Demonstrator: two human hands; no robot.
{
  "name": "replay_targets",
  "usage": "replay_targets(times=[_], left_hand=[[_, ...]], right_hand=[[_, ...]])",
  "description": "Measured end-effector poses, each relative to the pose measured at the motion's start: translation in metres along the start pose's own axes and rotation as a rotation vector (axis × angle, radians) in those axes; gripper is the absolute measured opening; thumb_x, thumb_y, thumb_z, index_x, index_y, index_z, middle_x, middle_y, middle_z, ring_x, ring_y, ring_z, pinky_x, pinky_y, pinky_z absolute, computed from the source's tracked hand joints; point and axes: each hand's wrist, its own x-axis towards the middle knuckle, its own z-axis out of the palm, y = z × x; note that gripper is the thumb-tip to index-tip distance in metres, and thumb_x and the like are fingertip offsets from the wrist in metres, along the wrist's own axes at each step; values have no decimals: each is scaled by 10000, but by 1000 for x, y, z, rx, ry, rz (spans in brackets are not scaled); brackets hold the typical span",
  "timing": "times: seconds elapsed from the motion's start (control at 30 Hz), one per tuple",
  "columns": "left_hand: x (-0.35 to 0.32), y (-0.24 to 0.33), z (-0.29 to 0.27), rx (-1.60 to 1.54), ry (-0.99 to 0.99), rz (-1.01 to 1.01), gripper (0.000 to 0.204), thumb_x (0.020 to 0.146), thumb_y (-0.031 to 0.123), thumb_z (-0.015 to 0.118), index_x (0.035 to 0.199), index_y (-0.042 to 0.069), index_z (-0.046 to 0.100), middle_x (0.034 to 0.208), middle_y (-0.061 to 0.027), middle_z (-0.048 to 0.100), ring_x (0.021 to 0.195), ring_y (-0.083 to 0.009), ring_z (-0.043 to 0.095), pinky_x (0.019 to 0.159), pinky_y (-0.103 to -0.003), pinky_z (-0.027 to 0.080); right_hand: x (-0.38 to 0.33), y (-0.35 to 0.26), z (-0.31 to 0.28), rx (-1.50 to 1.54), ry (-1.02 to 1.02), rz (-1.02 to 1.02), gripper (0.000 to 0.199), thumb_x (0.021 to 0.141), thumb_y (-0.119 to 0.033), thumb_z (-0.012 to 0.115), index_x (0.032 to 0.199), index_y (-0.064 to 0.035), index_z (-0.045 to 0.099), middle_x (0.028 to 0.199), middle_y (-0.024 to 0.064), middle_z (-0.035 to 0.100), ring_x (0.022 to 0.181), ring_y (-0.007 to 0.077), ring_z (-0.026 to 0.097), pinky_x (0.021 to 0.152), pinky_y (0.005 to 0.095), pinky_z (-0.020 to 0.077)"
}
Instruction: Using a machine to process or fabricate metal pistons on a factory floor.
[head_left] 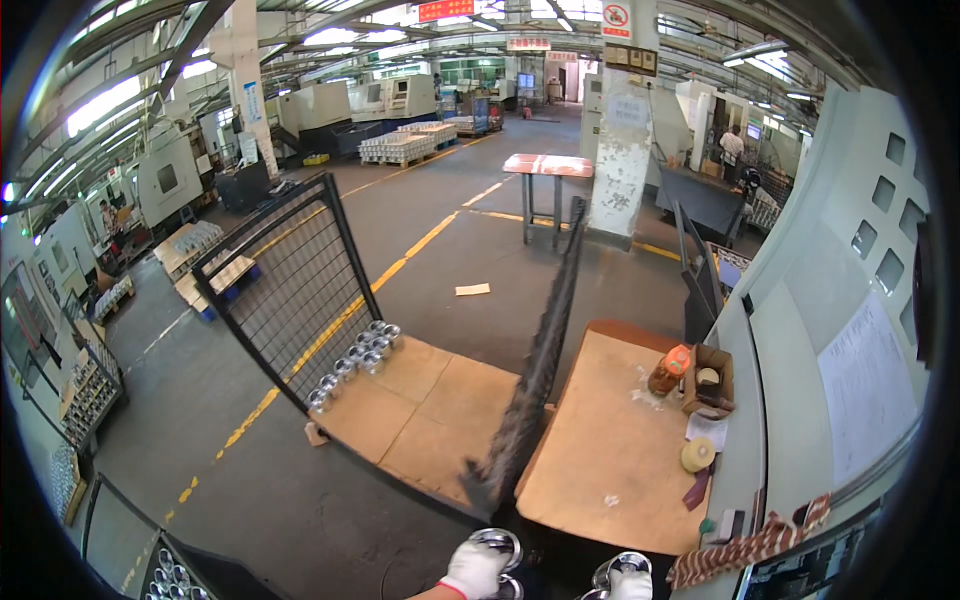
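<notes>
My left hand (472,571), in a white glove, is closed on a shiny round metal part (508,541) at the lower edge. A second such part shows just below it, by the same hand. To the right, my right hand (631,586), also gloved in white, has its fingers closed over the rim of another shiny round metal part (604,573). Most of that hand is cut off by the picture's edge. Ahead stands a cart with black mesh sides and a cardboard-covered deck (455,400). Several similar metal parts (364,350) stand in rows along its far left side.
Right of the cart is a cardboard-topped table (610,440) with an orange-capped bottle (668,371), a small box (712,375) and a tape roll (698,455). A striped cloth (740,560) hangs near the machine at right. Another bin of metal parts (172,578) stands lower left.
</notes>
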Motion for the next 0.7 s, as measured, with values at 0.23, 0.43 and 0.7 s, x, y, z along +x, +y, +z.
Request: replay_targets(times=[0.23, 0.43, 0.7], left_hand=[[-191, -76, -6, 258, 127, -614, 206, 558, 290, 680, 702, 144, 691, 683, -108, 660, 687, -305, 654, 667, -431, 493], [-282, -126, -11, 367, 396, -913, 254, 499, 325, 699, 686, 154, 704, 641, -106, 650, 647, -307, 648, 671, -425, 488], [-294, -210, -57, 121, 369, -1264, 292, 520, 357, 736, 765, 200, 745, 718, -46, 693, 734, -288, 674, 811, -381, 506]], right_hand=[[9, -113, -1, 244, -93, -97, 253, 791, -309, 597, 959, -139, 681, 961, 175, 686, 943, 355, 635, 946, 451, 442], [45, -205, 6, 352, -107, -199, 361, 764, -358, 611, 949, -55, 674, 994, 204, 674, 1003, 368, 613, 923, 414, 468], [154, -288, 18, 175, -218, -257, 593, 671, -563, 689, 1029, -91, 648, 920, 177, 701, 867, 352, 681, 845, 431, 518]])
